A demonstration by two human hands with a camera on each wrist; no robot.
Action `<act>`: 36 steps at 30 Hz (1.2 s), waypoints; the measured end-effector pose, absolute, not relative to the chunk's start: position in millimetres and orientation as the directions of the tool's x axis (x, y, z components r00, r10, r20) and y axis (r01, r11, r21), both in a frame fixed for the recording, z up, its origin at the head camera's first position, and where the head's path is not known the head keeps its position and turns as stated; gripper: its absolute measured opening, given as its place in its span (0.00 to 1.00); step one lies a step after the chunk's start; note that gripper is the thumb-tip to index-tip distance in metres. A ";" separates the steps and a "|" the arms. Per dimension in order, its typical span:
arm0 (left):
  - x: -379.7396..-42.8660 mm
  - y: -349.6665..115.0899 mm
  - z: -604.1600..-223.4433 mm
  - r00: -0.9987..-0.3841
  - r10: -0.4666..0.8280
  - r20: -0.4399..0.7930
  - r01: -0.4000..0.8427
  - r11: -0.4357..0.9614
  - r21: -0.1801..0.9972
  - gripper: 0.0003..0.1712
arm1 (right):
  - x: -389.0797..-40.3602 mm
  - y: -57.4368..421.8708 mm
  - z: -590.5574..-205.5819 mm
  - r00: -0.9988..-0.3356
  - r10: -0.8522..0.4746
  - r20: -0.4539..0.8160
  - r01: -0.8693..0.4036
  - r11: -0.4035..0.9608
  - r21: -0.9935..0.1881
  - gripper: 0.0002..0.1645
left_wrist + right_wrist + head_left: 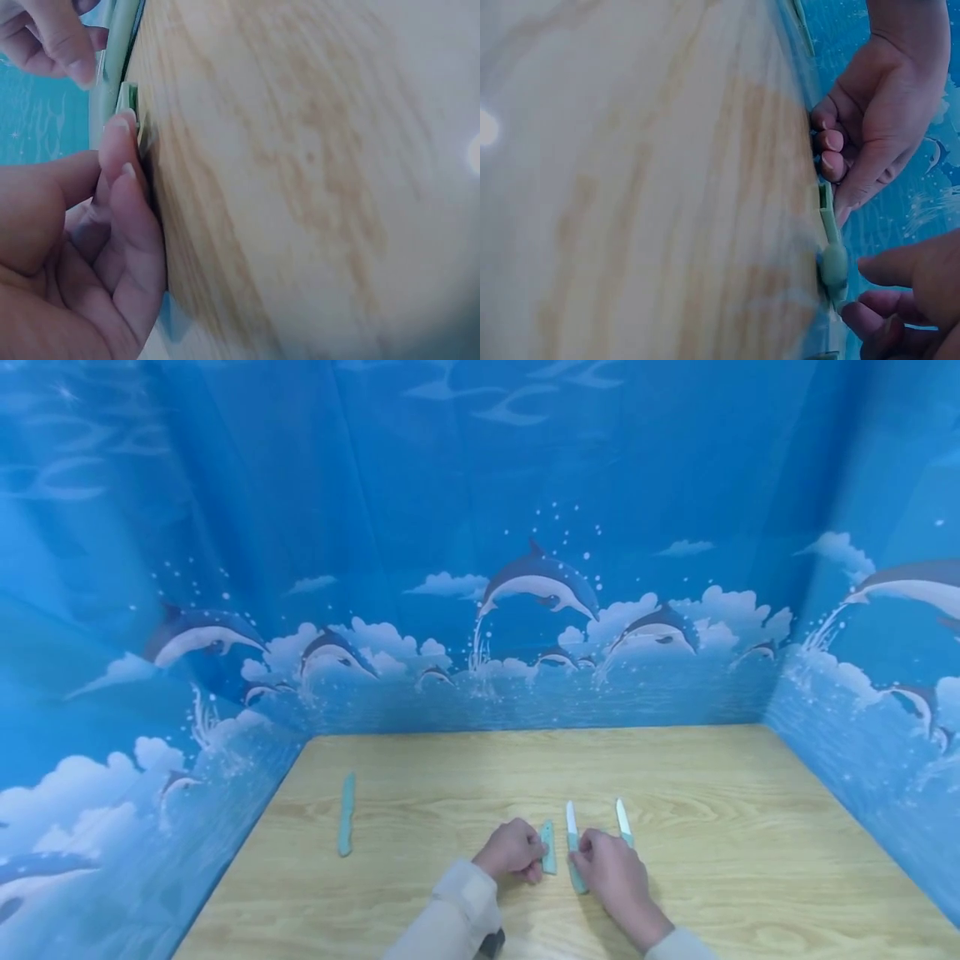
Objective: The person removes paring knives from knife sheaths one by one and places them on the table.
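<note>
In the head view, a mint-green knife sheath (pixel 550 850) lies on the wooden table. My left hand (pixel 516 850) pinches its near side with thumb and fingertips. Just right of it lies a knife (pixel 574 853) with a pale blade pointing away and a mint-green handle. At that handle is my right hand (pixel 613 870), fingertips against it; the right wrist view shows a small gap between the thumb and the handle (pixel 834 264). Beyond my right hand lies a second bare knife (pixel 623 818), its handle mostly hidden behind the hand.
A mint-green knife (pixel 347 817), apparently in its sheath, lies on the table's left side. The light wooden table (pixel 420 768) meets a blue dolphin-print curtain (pixel 420 568) at its back and sides.
</note>
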State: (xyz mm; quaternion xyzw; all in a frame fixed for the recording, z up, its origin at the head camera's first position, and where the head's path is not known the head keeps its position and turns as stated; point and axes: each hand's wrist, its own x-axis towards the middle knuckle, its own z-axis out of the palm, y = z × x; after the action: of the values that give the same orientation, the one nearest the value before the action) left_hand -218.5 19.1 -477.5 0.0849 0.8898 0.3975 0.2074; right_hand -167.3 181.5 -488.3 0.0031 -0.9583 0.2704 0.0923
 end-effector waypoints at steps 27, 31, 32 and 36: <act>-213.4 20.5 -475.9 -0.908 0.300 -0.292 0.006 0.707 0.707 0.17 | -163.4 176.7 -480.7 -0.996 0.022 0.084 -0.023 0.868 -0.496 0.17; -211.5 21.7 -475.9 -0.913 0.303 -0.273 0.035 0.726 0.687 0.18 | -162.6 176.5 -481.2 -0.995 0.011 0.095 -0.038 0.869 -0.494 0.16; -211.0 22.0 -475.8 -0.914 0.307 -0.266 0.047 0.730 0.682 0.18 | -162.3 176.6 -481.3 -0.995 0.008 0.101 -0.043 0.867 -0.496 0.16; -210.2 23.0 -476.4 -0.914 0.323 -0.245 0.081 0.738 0.670 0.18 | -161.4 177.1 -481.5 -0.993 0.004 0.117 -0.056 0.862 -0.503 0.15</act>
State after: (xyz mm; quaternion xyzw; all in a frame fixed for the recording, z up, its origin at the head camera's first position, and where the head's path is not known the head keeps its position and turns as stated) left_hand -210.2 23.0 -476.4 0.1102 0.9154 0.3451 0.1754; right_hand -161.4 177.1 -481.5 0.0134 -0.9633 0.2621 0.0570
